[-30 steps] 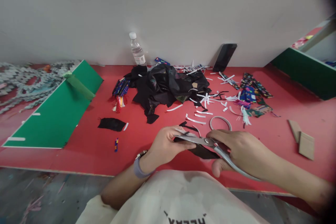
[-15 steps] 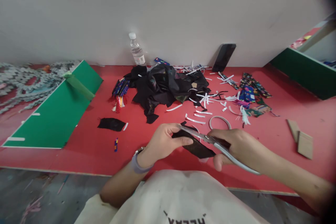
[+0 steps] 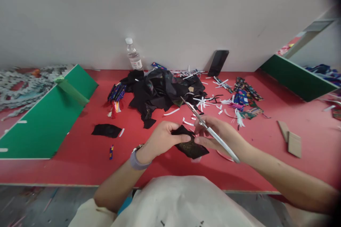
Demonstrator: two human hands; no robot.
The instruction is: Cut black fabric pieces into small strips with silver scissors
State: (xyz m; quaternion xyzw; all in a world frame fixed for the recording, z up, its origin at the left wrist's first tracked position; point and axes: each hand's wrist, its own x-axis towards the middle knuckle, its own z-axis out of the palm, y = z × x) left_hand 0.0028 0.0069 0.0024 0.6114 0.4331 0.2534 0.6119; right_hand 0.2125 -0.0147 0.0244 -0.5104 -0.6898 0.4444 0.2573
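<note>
Two hands work one small black fabric piece (image 3: 189, 145), held in the air just above the red surface (image 3: 80, 163), close to the body. Left hand (image 3: 162, 138) pinches its left edge, grip closed on the cloth, likely to keep it taut. Right hand (image 3: 221, 136) carries metal scissors (image 3: 207, 129) across the palm, blades together, tips pointing up and away; its fingertips also touch the fabric's right edge, so that grip is closed on the scissors, with the cloth steadied between both hands. Fabric looks limp and matte, with a speckled patch on its lower face.

Behind: crumpled black fabric heap (image 3: 162, 90), glossy in places; thin white paper strips (image 3: 202, 101) scattered curled; patterned cloth scraps (image 3: 243, 95); clear water bottle (image 3: 132, 55) and dark phone (image 3: 218, 62) leaning on the wall. Flat black offcut (image 3: 106, 130) lies left, well apart.
</note>
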